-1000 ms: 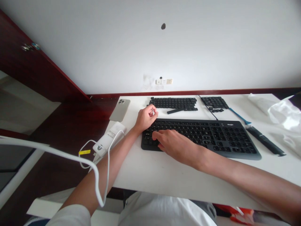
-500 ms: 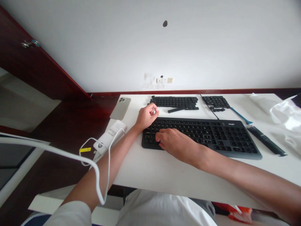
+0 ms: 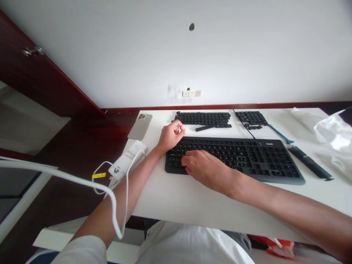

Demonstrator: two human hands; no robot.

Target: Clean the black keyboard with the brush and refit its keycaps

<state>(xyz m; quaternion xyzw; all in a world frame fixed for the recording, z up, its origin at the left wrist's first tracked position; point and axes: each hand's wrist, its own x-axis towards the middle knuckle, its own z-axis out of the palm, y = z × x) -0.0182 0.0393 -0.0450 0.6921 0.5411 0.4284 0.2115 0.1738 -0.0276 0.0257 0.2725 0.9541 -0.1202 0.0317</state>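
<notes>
A black keyboard (image 3: 275,165) lies on the white desk, its key positions showing bare sockets. My right hand (image 3: 199,165) is over its lower left part, fingers bent down and pressed together; whatever is at the fingertips is hidden. At the keyboard's upper left corner rests my left hand (image 3: 171,135), fingers curled in and nothing visible in them. Behind the keyboard, loose black keycaps (image 3: 203,118) stand in rows, with a long spacebar keycap (image 3: 205,128) in front of them. More keycaps (image 3: 251,118) form a block at the right.
A blue-handled brush (image 3: 281,134) and a dark strip-like object (image 3: 310,163) lie right of the keyboard, near a white plastic bag (image 3: 334,130). On the left are a phone (image 3: 140,126) and a white power bank (image 3: 128,159) with a cable (image 3: 114,209) looping across my left forearm.
Both hands stay almost in place over the keyboard. The whole view has shifted very slightly; nothing else has visibly moved.
</notes>
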